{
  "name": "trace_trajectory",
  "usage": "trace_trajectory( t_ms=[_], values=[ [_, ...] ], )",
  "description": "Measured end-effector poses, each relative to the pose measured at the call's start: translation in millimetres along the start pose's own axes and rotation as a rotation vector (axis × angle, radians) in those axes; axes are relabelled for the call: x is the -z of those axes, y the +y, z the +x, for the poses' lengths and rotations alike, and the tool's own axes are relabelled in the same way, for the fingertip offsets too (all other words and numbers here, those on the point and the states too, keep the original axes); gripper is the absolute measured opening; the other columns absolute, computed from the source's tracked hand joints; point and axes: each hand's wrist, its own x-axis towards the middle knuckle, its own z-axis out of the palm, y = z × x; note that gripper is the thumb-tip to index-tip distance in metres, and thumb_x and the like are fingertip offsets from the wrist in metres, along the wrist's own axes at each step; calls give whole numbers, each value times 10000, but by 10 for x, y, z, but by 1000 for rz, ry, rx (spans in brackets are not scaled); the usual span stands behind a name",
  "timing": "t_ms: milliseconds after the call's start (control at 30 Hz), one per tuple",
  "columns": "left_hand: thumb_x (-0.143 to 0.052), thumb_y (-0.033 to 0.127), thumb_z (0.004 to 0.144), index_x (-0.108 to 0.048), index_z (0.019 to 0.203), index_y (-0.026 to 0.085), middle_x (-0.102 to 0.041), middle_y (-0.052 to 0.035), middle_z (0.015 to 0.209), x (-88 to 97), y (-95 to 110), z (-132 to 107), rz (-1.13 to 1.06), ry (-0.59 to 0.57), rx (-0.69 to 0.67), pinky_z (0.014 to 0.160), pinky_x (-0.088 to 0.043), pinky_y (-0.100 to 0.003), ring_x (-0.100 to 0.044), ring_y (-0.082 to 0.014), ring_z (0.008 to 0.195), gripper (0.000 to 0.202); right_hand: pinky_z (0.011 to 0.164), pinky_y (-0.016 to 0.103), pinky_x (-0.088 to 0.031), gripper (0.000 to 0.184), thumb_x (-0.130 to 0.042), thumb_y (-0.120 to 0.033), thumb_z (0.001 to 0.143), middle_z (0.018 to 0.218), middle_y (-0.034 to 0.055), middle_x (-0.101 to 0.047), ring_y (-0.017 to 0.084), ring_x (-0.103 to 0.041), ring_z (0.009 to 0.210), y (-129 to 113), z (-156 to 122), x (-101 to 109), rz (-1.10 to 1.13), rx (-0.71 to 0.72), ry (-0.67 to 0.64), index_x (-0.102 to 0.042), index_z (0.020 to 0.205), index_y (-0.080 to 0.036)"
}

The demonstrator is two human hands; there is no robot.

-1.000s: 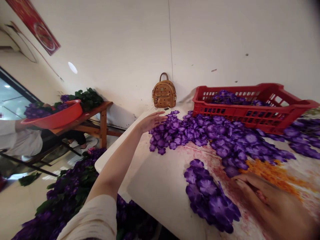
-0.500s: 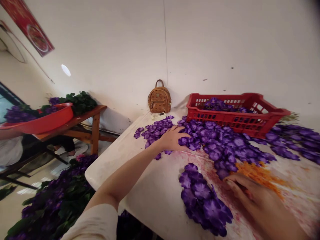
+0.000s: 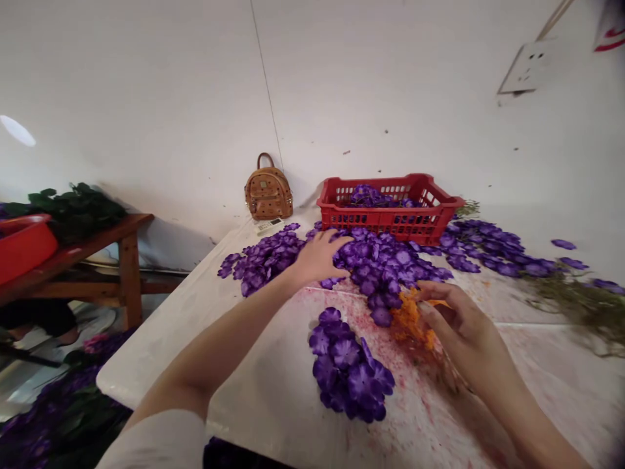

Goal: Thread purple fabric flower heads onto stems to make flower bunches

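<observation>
Since the purple flowers (image 3: 375, 264) lie loose on the table (image 3: 161, 352), the left hand (image 3: 319, 257) rests open on them, while the right hand (image 3: 461, 322), half curled beside the orange bits (image 3: 410, 319), shows no certain grip.

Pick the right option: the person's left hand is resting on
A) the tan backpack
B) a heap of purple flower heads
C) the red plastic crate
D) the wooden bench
B. The left hand lies spread on the heap of purple flower heads, which sits on the table in front of the red plastic crate.
</observation>
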Motion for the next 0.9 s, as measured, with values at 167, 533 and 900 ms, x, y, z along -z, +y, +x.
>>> trace_trajectory(
  t_ms=[167,533,900],
  values=[
    [-933,-3,416,-779,1019,241,-524,-129,1506,-664,36,520,30,-133,97,1264,-121,-644,-242,-548,1488,669,702,364,-580,352,-548,-483,955,1062,104,-740,228,-722,810,70,15,-1,-40,-6,31,-614,1188,-229],
    [-825,175,647,-736,757,186,-736,-43,867,365,-454,262,-195,171,331,1050,-481,-404,-640,-326,1109,142,739,380,-596,377,-511,-489,959,1207,142,-732,266,-747,938,-25,-87,-13,-88,20,-5,-622,1193,-216],
    [-894,236,699,-688,950,177,-724,-5,801,871,-547,-183,-626,294,566,572,-470,-221,-606,-98,589,330,757,428,-594,404,-528,-541,924,1201,123,-748,299,-744,957,70,-61,-61,-94,-9,-32,-639,1184,-251]
  ],
)
